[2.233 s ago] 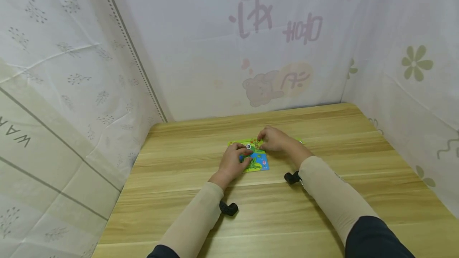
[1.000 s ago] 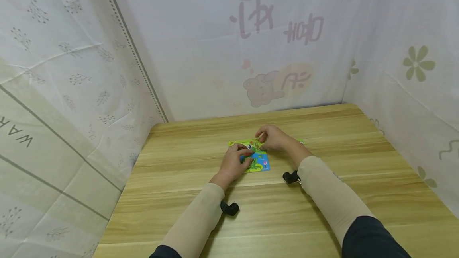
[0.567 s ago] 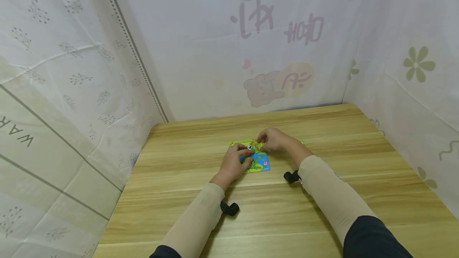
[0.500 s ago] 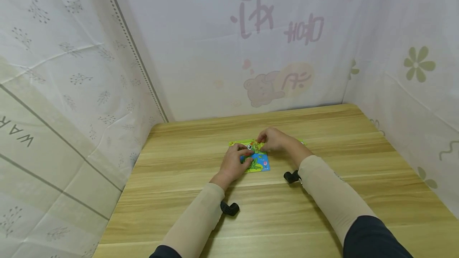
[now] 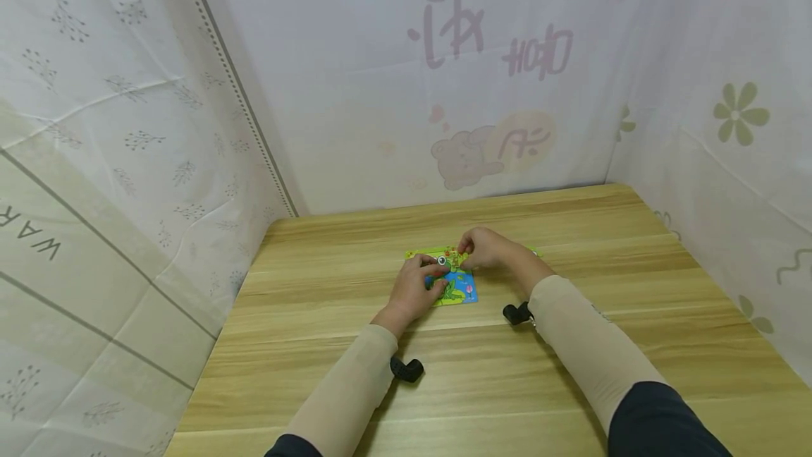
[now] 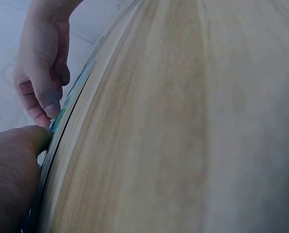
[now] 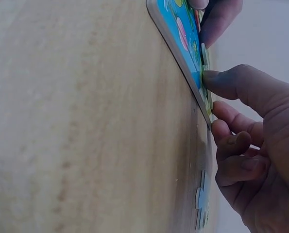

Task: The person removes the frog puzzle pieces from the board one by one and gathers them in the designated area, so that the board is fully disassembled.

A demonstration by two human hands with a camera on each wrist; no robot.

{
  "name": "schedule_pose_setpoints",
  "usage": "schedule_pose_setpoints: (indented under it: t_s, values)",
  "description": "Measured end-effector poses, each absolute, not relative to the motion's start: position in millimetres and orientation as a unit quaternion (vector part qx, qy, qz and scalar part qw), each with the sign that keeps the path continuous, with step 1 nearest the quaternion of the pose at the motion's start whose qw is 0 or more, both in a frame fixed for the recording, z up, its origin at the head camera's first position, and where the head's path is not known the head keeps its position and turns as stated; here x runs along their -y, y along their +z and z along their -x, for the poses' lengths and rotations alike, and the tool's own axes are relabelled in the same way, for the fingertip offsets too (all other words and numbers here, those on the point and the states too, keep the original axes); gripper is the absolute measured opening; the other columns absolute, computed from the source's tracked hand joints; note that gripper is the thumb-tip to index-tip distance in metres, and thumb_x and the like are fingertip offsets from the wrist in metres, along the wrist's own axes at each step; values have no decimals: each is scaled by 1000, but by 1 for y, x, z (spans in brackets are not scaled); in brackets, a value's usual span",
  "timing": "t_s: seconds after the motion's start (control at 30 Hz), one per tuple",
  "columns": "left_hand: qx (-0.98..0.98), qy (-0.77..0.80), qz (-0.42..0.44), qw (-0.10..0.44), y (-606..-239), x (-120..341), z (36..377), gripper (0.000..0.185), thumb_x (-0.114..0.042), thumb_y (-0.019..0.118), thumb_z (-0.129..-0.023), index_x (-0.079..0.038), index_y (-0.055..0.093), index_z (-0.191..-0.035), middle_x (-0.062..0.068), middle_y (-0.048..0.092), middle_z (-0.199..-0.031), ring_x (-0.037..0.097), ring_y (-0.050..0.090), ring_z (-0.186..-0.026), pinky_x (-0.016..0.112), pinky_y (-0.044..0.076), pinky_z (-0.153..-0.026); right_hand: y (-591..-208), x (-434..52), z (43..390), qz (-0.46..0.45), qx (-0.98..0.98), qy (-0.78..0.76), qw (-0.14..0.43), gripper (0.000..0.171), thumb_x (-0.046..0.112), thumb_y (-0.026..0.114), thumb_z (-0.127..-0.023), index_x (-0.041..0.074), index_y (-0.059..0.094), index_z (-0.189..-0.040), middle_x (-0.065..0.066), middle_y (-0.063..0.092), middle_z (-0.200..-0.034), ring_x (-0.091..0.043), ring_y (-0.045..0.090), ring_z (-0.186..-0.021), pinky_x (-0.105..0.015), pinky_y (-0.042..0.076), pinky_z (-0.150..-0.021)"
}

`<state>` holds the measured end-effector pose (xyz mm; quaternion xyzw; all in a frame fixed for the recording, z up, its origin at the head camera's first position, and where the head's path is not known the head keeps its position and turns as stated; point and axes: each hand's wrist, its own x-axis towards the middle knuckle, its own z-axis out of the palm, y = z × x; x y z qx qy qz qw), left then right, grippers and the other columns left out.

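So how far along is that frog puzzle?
Much of the puzzle board already shows a joined frog picture. Both hands are on it: the left hand presses it, the right hand works a piece at its far edge. Loose pieces wait beside it.

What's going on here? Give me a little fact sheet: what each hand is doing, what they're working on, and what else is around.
Work item: colourful puzzle board, lying flat on the wooden table
Left hand: rests on the board's near left part, fingertips pressing it
Right hand: fingertips pinch at a piece on the board's far edge
Loose pieces: a few lie beside the board
Surroundings: white printed curtain on three sides
Sleeves: beige
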<state>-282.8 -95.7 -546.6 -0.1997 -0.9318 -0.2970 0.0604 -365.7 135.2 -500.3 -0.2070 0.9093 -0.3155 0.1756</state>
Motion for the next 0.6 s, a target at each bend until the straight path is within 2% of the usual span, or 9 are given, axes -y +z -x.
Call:
schedule_pose_setpoints:
  t_s: [0.27, 0.6]
  values:
    - [930, -297, 207, 69, -547, 96, 284, 27, -30, 70, -101, -27, 75, -127, 1, 55, -135, 24, 51, -127, 44, 47, -107, -500, -137, 365, 199, -910, -322, 168, 29, 21, 85, -86, 13, 70, -110, -6, 63, -109, -24, 56, -101, -37, 52, -89]
    - [931, -297, 201, 68, -550, 96, 283, 27, -32, 69, -102, -29, 75, -128, -1, 55, -135, 24, 50, -128, 43, 47, -107, -501, -146, 361, 193, -903, -351, 155, 28, 19, 83, -85, 10, 69, -107, -8, 63, -106, -23, 58, -94, -34, 55, -77]
